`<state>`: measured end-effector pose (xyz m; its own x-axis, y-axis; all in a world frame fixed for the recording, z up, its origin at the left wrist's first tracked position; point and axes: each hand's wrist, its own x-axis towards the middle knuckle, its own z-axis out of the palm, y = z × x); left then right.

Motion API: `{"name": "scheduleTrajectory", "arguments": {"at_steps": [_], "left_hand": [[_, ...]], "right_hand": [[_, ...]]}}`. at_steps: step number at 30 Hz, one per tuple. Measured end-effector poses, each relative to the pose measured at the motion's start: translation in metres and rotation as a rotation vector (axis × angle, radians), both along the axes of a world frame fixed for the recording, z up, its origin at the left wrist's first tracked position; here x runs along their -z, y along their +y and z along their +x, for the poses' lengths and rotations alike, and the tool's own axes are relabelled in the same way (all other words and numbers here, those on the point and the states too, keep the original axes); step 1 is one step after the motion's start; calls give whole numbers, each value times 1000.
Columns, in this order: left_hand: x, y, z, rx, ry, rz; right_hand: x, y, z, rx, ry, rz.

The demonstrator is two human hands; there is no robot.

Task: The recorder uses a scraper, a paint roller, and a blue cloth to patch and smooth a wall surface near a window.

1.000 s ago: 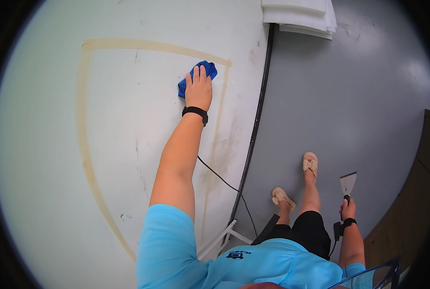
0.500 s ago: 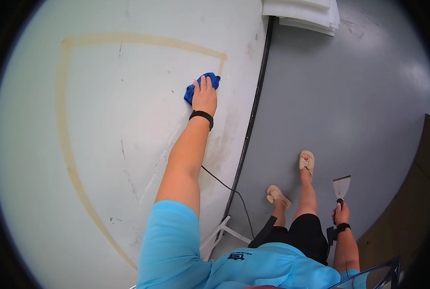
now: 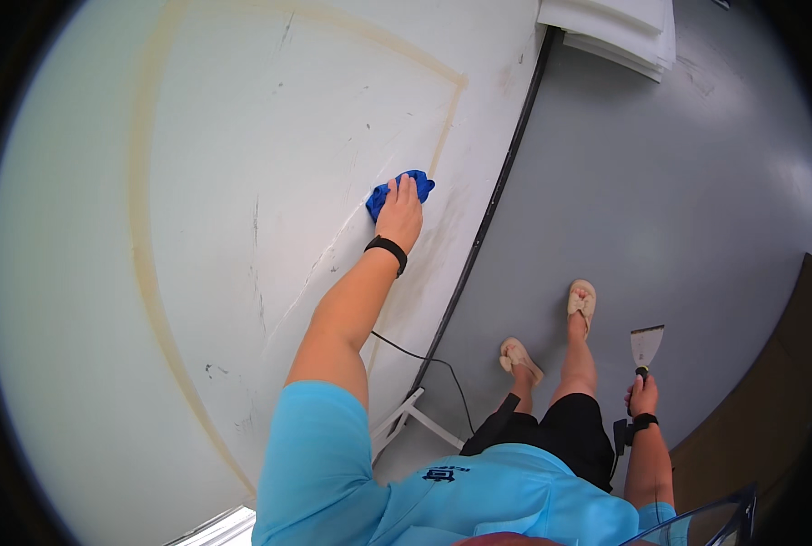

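Blue cloth (image 3: 397, 192) lies flat under our left hand (image 3: 400, 215), pressed onto the white surface (image 3: 242, 182); our right hand (image 3: 642, 397) grips a scraper (image 3: 646, 348), blade up, clear of the floor (image 3: 660, 200).

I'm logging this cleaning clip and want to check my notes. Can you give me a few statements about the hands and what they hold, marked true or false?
1. The left hand presses a blue cloth on the white panel. True.
2. The right hand is empty. False: it holds a scraper, blade up.
3. The cloth lies on the grey floor. False: it is on the panel, under the hand.
4. A tan line runs across the panel. True.
5. The person wears light sandals. True.
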<state>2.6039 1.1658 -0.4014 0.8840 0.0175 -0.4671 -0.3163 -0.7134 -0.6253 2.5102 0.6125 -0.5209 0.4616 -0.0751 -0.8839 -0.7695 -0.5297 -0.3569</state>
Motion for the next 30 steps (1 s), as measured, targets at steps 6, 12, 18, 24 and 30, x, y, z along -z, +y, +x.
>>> {"name": "scheduleTrajectory", "arguments": {"at_steps": [6,12,18,24,30], "left_hand": [[-25,-9,-36,58,146,29],[-46,-12,-79,13,98,-53],[-62,-12,-97,-18,102,-61],[-79,-27,-116,-86,-58,-233],[-103,-17,-151,-103,-102,-189]], "right_hand": [[-6,-2,2,-38,-22,9],[-16,8,7,47,48,26],[-13,-1,10,-22,20,39],[-33,6,14,-65,-38,3],[-51,22,24,-213,-48,-6]]}}
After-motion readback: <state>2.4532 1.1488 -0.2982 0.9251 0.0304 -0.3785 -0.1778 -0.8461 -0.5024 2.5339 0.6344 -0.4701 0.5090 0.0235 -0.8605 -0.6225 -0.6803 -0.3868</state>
